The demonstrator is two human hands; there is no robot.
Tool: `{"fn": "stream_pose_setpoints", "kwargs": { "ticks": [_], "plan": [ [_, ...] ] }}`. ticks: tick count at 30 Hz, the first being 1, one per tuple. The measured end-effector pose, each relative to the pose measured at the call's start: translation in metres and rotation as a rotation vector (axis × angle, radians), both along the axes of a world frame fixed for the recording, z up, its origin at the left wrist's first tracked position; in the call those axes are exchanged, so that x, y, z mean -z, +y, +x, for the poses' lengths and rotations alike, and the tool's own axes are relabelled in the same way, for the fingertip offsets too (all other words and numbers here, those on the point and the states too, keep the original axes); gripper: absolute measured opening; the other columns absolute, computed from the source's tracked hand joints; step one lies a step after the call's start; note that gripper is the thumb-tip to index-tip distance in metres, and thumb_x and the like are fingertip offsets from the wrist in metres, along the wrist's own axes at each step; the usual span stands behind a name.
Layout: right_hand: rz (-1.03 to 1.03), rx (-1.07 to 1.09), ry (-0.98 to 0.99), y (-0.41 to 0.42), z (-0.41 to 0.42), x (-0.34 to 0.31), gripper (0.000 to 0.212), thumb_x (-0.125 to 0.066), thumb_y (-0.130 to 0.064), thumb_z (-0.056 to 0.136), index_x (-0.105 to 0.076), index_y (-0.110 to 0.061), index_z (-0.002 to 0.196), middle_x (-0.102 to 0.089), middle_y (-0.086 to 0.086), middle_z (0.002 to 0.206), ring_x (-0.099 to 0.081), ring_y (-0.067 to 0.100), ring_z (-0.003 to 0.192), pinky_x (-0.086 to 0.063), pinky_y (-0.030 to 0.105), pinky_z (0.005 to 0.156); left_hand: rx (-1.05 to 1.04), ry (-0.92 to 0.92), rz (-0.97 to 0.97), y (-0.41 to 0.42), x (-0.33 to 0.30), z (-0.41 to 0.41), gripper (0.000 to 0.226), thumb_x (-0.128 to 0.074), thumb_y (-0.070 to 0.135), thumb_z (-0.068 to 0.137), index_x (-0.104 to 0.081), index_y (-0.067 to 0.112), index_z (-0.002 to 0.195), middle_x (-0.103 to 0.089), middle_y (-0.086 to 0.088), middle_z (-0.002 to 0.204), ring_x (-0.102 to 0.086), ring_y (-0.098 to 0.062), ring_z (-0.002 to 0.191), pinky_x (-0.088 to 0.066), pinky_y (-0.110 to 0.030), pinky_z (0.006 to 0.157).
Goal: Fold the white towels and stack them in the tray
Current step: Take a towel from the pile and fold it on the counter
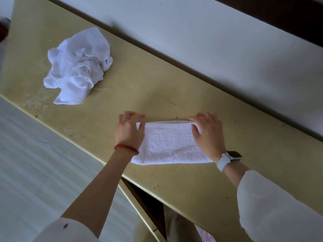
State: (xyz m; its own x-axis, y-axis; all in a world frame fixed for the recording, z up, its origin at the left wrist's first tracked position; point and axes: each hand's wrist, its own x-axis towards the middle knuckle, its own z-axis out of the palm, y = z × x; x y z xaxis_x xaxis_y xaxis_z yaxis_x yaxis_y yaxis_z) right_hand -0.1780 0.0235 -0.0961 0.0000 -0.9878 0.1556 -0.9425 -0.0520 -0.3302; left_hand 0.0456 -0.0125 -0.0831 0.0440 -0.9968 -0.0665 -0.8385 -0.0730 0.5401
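- Towel (172,145) lies flat on the table (157,81), close to its near edge, already doubled into a neat rectangle with its hemmed edge on the far side.
- Left hand (128,131) pinches the far left corner of that edge, thumb on top; right hand (208,133) pinches the far right corner likewise. Both grasp cloth, neither is relaxed.
- Step in hand, as I judge it: another fold of this one towel, the far edge either being laid down or about to be drawn toward the near edge.
- Next move calls for keeping the two corners level so the layers line up, then pressing the fold flat.
- Pile (78,67) of crumpled white cloth sits well apart at the far left of the table, not yet folded, so most of the task looks undone.
- No tray is in view; where the folded towel must go cannot be told.
- Table is yellowish, worn and speckled with marks, standing along a pale wall (227,41).
- Pale floor (35,163) shows to the left below the table.
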Motion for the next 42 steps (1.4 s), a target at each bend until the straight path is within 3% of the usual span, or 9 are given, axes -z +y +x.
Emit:
{"fn": "stream_pose_setpoints", "kwargs": {
  "ticks": [2, 5, 7, 11, 14, 21, 26, 32, 42],
  "plan": [
    [-0.005, -0.092, -0.034, -0.005, 0.013, 0.001, 0.016, -0.069, -0.005, 0.073, -0.068, -0.015, 0.085, -0.065, 0.005, 0.085, -0.06, 0.029, 0.08, -0.043, 0.037, 0.07, 0.175, -0.043, -0.053, 0.0, 0.003, -0.011, 0.015, -0.064, 0.008, 0.081, -0.072, 0.012, 0.094, -0.065, -0.008, 0.098, -0.051, -0.032, 0.1, -0.031, -0.031, 0.078],
    [0.064, -0.113, -0.092, -0.011, 0.027, 0.007, 0.017, -0.073, -0.002, 0.068, -0.065, -0.016, 0.075, -0.064, 0.003, 0.082, -0.06, 0.029, 0.079, -0.039, 0.035, 0.072, 0.274, -0.097, 0.029, 0.002, 0.007, -0.025, 0.018, -0.059, 0.02, 0.088, -0.07, 0.017, 0.101, -0.063, 0.002, 0.106, -0.045, -0.024, 0.109, -0.024, -0.028, 0.083],
    [0.095, -0.09, -0.079, -0.013, 0.03, 0.01, 0.015, -0.072, -0.005, 0.069, -0.065, -0.014, 0.078, -0.064, 0.004, 0.084, -0.059, 0.029, 0.081, -0.04, 0.037, 0.072, 0.287, -0.102, 0.041, 0.001, 0.009, -0.029, 0.017, -0.058, 0.025, 0.088, -0.07, 0.019, 0.099, -0.063, 0.004, 0.105, -0.046, -0.022, 0.109, -0.025, -0.028, 0.086],
    [0.159, -0.067, -0.071, -0.017, 0.031, 0.008, 0.007, -0.066, -0.011, 0.077, -0.064, -0.013, 0.083, -0.062, 0.005, 0.092, -0.056, 0.029, 0.092, -0.034, 0.036, 0.077, 0.318, -0.113, -0.086, -0.001, 0.014, -0.03, 0.003, -0.069, 0.019, 0.074, -0.07, 0.016, 0.075, -0.066, 0.0, 0.081, -0.059, -0.029, 0.083, -0.034, -0.032, 0.074],
    [0.242, -0.063, -0.083, -0.021, 0.031, 0.007, 0.006, -0.06, -0.012, 0.082, -0.061, -0.011, 0.088, -0.059, 0.004, 0.098, -0.05, 0.026, 0.1, -0.029, 0.035, 0.081, 0.338, -0.118, -0.098, -0.003, 0.016, -0.032, 0.006, -0.067, 0.017, 0.072, -0.07, 0.015, 0.077, -0.064, -0.002, 0.08, -0.059, -0.03, 0.08, -0.037, -0.032, 0.072],
    [0.228, -0.064, -0.041, -0.024, 0.029, 0.007, 0.009, -0.051, -0.014, 0.088, -0.058, -0.01, 0.086, -0.059, 0.005, 0.09, -0.051, 0.028, 0.089, -0.031, 0.037, 0.076, 0.374, -0.122, -0.137, -0.005, 0.018, -0.034, 0.006, -0.066, 0.014, 0.071, -0.066, 0.017, 0.066, -0.064, 0.004, 0.069, -0.059, -0.027, 0.072, -0.04, -0.033, 0.069],
    [0.197, -0.055, 0.005, -0.028, 0.031, 0.009, 0.009, -0.049, -0.01, 0.088, -0.057, -0.01, 0.084, -0.061, 0.004, 0.083, -0.051, 0.029, 0.084, -0.028, 0.036, 0.073, 0.329, -0.137, -0.103, -0.011, 0.018, -0.039, 0.01, -0.063, 0.007, 0.078, -0.065, 0.013, 0.07, -0.065, 0.002, 0.069, -0.057, -0.027, 0.076, -0.031, -0.031, 0.074],
    [0.115, -0.033, 0.066, -0.029, 0.033, 0.015, 0.008, -0.06, -0.008, 0.078, -0.055, -0.013, 0.074, -0.058, 0.001, 0.07, -0.053, 0.026, 0.07, -0.029, 0.033, 0.067, 0.34, -0.21, 0.002, -0.016, 0.017, -0.044, 0.023, -0.041, 0.012, 0.094, -0.064, 0.015, 0.096, -0.065, 0.002, 0.095, -0.047, -0.021, 0.102, -0.025, -0.028, 0.088],
    [0.064, -0.015, 0.048, -0.027, 0.035, 0.019, 0.012, -0.065, -0.006, 0.072, -0.055, -0.013, 0.071, -0.057, 0.0, 0.068, -0.054, 0.026, 0.069, -0.031, 0.034, 0.066, 0.401, -0.207, 0.088, -0.02, 0.014, -0.037, 0.018, -0.045, 0.027, 0.094, -0.06, 0.019, 0.1, -0.063, 0.008, 0.102, -0.045, -0.015, 0.107, -0.022, -0.026, 0.093]
  ]
}}
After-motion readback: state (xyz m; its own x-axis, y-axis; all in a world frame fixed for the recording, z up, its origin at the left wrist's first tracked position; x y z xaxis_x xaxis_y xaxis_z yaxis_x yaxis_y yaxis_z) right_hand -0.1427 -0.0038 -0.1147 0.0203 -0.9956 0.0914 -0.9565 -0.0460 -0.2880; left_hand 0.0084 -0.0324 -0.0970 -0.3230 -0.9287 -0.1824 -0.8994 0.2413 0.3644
